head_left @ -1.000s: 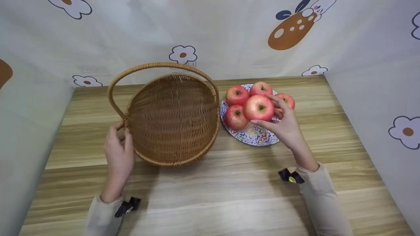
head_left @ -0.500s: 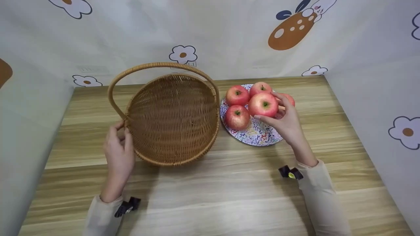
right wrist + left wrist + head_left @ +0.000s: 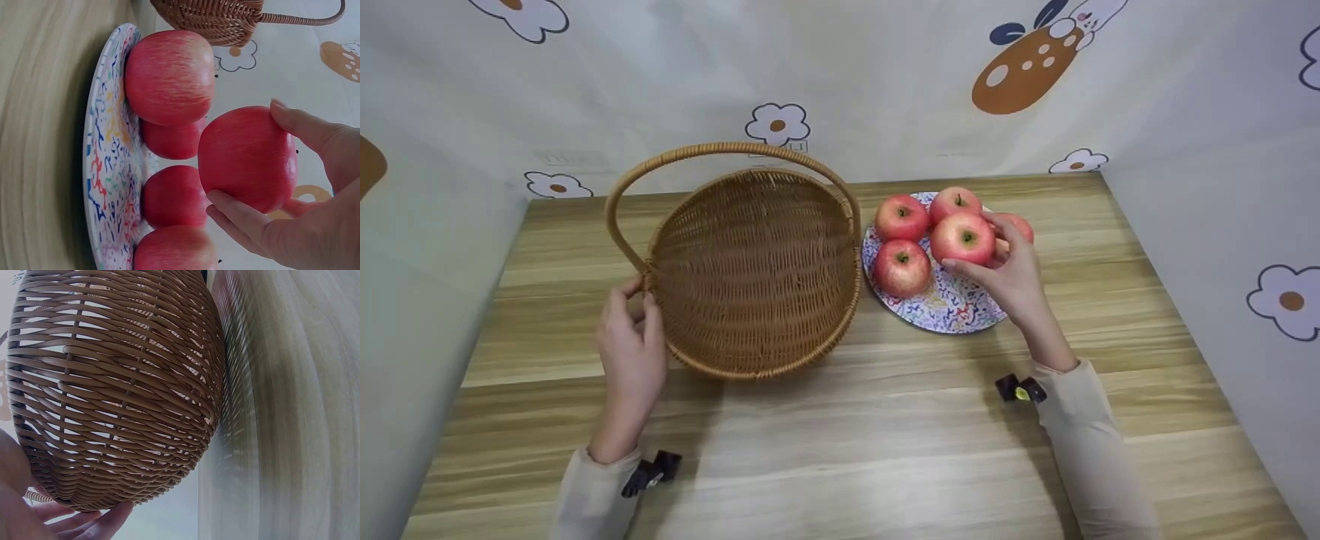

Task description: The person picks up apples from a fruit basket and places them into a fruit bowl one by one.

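Note:
A round wicker basket with a tall arched handle stands on the table, nothing visible inside it. My left hand grips its left rim by the foot of the handle; in the left wrist view the fingers curl against the woven side. My right hand holds a red apple between thumb and fingers. In the right wrist view the held apple hangs clear of the speckled plate. Several more apples sit on that plate, one at the front left; another is partly hidden behind my right hand.
The plate stands close beside the basket's right rim. Beneath both is a wood-grain table. Pale walls printed with flowers rise behind and at both sides. Each sleeve carries a small dark device near the wrist.
My right hand has shifted slightly right and away from me with the apple, showing more of the front-left apple. The left hand and the basket stay where they were.

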Motion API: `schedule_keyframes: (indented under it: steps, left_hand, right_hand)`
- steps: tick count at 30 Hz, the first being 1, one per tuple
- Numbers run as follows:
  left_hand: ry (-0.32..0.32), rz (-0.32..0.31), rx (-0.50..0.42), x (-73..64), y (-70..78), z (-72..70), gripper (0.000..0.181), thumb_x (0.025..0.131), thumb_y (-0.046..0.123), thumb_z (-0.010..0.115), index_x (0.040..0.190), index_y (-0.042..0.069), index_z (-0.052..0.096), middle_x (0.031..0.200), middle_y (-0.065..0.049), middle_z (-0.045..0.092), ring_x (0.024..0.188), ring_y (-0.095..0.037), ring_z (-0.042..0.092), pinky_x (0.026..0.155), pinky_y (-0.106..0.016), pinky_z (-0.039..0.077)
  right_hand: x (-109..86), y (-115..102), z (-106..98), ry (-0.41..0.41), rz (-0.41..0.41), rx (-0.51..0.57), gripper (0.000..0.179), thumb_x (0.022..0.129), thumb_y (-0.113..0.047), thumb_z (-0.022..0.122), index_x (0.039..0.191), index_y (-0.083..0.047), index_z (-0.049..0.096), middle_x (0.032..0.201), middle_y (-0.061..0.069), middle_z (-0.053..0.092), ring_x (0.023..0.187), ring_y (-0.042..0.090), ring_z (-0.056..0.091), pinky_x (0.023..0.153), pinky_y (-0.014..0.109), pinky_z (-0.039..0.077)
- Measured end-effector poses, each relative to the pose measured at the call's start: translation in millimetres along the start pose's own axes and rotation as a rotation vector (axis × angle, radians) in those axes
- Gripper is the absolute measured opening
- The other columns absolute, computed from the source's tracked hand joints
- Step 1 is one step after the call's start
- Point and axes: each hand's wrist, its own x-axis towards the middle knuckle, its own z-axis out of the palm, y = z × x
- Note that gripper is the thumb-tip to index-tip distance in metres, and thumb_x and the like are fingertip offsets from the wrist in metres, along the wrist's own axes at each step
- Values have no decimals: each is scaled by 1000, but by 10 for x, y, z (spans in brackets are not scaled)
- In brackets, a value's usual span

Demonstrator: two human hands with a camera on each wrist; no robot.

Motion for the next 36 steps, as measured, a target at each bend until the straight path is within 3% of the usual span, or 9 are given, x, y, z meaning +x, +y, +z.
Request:
schedule_keyframes:
  steps: [7, 19, 30, 36]
  left_hand:
    - [2, -16, 14, -7, -1, 5, 29, 106, 1, 49, 129, -15, 59, 122, -32, 66, 97, -49, 70, 75, 0, 45]
    - [-5, -39, 16, -13, 13, 8, 29, 107, 3, 48, 128, -14, 58, 122, -31, 64, 100, -49, 70, 76, 0, 45]
    - [5, -43, 20, -3, 11, 12, 30, 107, 6, 49, 129, -11, 60, 121, -31, 64, 101, -50, 68, 75, -3, 48]
    - [2, -26, 14, -8, 2, 11, 29, 107, 3, 48, 128, -15, 59, 120, -32, 65, 99, -49, 70, 76, -1, 46]
  right_hand:
    - [44, 109, 13, 6, 21, -55, 86, 82, -6, 91, 153, 6, 43, 141, 23, 55, 123, 29, 58, 97, 20, 51]
    - [101, 243, 70, 27, -3, -81, 82, 81, -9, 92, 148, 6, 48, 135, 23, 60, 121, 27, 60, 97, 18, 51]
    - [95, 245, 102, 57, -53, -107, 79, 80, -9, 93, 144, 9, 52, 135, 24, 61, 126, 30, 58, 111, 39, 48]
    - [93, 276, 106, 69, -83, -145, 78, 80, -11, 94, 144, 10, 54, 136, 24, 60, 128, 32, 56, 115, 42, 45]
